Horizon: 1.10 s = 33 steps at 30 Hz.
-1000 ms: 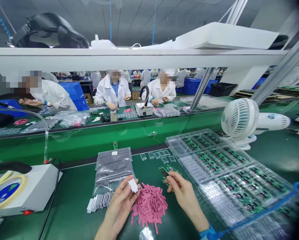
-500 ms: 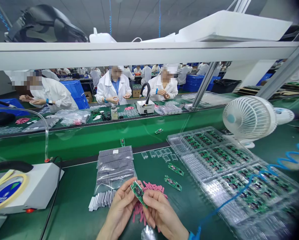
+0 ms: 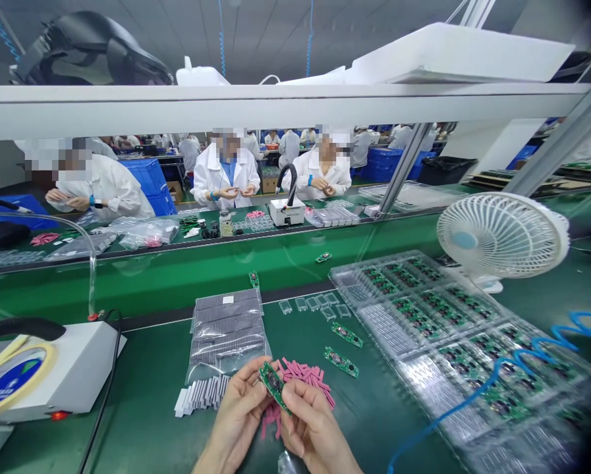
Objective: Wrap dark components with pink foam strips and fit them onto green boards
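The left hand (image 3: 240,409) and right hand (image 3: 311,421) are raised close together low in the head view, palms turned toward each other, fingers curled and thumbs pressing in a two-sided pinch, both forearms running out past the lower edge of the view.

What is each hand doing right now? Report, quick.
Left hand: closed, holding a green circuit board.
Right hand: closed, holding the same green circuit board.
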{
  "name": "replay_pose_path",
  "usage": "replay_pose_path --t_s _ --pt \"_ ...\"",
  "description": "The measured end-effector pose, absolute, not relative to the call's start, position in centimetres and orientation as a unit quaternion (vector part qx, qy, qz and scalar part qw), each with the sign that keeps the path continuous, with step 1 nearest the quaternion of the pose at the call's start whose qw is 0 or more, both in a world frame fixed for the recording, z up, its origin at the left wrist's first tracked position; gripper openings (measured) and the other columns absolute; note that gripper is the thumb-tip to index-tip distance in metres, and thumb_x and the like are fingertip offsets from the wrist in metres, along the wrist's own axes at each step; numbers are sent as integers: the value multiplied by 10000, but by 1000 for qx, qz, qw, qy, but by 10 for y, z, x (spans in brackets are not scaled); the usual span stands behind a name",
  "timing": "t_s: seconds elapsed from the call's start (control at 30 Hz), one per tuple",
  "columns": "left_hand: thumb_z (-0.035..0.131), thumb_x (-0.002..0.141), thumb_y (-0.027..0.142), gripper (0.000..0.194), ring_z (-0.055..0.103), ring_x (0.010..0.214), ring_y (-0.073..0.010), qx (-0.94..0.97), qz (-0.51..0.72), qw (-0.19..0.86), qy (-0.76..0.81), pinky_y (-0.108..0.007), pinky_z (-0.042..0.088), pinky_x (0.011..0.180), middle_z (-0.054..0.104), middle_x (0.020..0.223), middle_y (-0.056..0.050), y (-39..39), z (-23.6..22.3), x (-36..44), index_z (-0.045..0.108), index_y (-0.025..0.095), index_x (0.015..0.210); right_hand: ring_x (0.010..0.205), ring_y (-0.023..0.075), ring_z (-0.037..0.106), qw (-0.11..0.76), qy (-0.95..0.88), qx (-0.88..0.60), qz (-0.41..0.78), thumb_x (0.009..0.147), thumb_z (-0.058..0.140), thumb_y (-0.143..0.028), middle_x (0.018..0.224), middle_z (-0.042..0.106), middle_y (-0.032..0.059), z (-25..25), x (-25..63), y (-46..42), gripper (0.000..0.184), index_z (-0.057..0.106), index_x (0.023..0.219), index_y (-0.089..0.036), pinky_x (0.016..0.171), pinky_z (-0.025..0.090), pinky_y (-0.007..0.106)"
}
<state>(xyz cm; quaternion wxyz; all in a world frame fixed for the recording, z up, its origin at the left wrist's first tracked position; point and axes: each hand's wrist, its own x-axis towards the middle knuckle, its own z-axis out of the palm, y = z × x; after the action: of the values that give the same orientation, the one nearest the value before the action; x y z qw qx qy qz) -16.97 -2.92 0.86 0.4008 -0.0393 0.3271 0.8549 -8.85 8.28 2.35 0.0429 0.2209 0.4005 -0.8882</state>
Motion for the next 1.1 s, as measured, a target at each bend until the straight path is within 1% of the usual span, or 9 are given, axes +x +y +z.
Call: replay_pose_path --t_s 0.37,0.5,0.57,0.63,0.7,0.73,0.83,0.97,1.1 --pt "818 711 244 363 667 939 -151 -13 847 362 390 -217 513 867 696 1029 -83 -27 9 -166 694 169 1044 300 0 305 21 423 261 -867 592 747 -713 480 416 -71 6 -92 70 703 372 741 -137 366 236 136" --pt "815 712 273 390 641 960 -160 16 842 304 446 -227 486 877 682 1027 -83 -26 13 -164 657 167 1053 305 34 349 50 454 257 -852 669 702 -704 500 471 -25 7 -94 79 647 430 750 -123 345 237 156" --pt "833 684 291 464 625 1007 -165 -3 841 264 472 -226 471 912 672 1060 -78 -24 16 -164 651 181 1096 447 79 520 6 543 255 -800 740 671 -665 675 604 55 9 -93 86 612 539 908 -91 393 332 163" --pt "837 673 306 507 607 1037 -168 -24 839 230 492 -224 468 922 655 1092 -76 -23 17 -164 654 193 1132 815 139 654 -68 669 233 -703 785 675 -578 998 648 116 13 -91 91 590 584 1134 -110 607 494 179" --pt "835 667 308 444 601 989 -158 -18 835 201 512 -221 482 892 635 1063 -66 -23 17 -164 689 186 1068 1116 173 586 -114 769 190 -599 805 689 -467 1210 589 99 17 -88 95 526 603 1232 -172 876 507 210" --pt "834 664 303 384 598 951 -150 -4 832 187 523 -217 490 867 621 1024 -56 -23 16 -165 708 180 1006 1121 172 579 -111 803 170 -560 824 673 -434 1204 593 86 19 -87 97 481 615 1237 -195 907 495 215" --pt "820 672 283 241 582 877 -138 68 808 165 562 -207 504 799 568 926 -34 -25 14 -167 728 180 869 873 135 628 -85 865 129 -478 903 581 -417 1013 651 73 26 -85 104 385 632 1221 -207 775 492 207" --pt "791 706 282 166 557 812 -135 141 744 162 633 -207 503 746 532 836 -30 -29 11 -166 745 190 837 1091 156 569 -139 908 62 -390 946 523 -340 1199 574 80 32 -84 112 290 642 1181 -219 893 459 220" --pt "814 676 271 271 588 864 -144 107 756 189 617 -225 509 824 570 921 -35 -29 8 -162 725 201 923 973 85 557 -156 871 12 -465 974 485 -264 1010 589 47 31 -84 111 176 640 1007 -188 897 436 177"
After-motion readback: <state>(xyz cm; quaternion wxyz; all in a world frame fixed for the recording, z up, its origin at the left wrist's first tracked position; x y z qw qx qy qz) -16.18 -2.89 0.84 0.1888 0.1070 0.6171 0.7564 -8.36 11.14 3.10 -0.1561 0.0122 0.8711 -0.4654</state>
